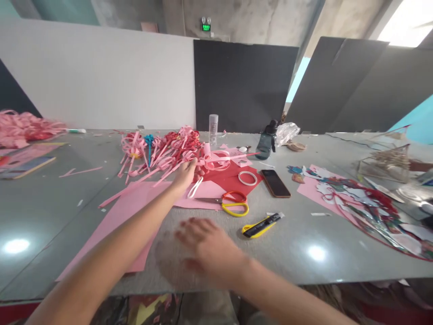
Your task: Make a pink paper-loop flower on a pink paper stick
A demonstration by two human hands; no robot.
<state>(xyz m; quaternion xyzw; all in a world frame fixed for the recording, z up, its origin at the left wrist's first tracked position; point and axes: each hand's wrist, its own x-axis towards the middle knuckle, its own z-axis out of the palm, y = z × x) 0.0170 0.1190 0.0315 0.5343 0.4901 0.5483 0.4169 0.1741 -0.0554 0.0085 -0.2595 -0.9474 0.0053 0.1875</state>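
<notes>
My left hand (187, 176) reaches over the table, its fingers closed on a looped pink paper strip flower (218, 160) with a long thin stem. Blurred by motion, my right hand (209, 246) hovers above the near table with fingers apart and nothing in it. Beneath the left hand lie pink paper sheets (125, 225) and red paper (233, 176). Scissors (233, 204) with red and yellow handles rest partly on the pink paper, near a white loop (195, 188). A yellow and black utility knife (262, 225) lies to the right of my right hand.
Behind the left hand sits a pile of pink and red paper-strip flowers (169, 149). A phone (275, 183), a roll of tape (247, 178), a dark bottle (265, 143) and a clear cylinder (213, 128) stand or lie around. Colourful cutouts (368, 198) cover the right side.
</notes>
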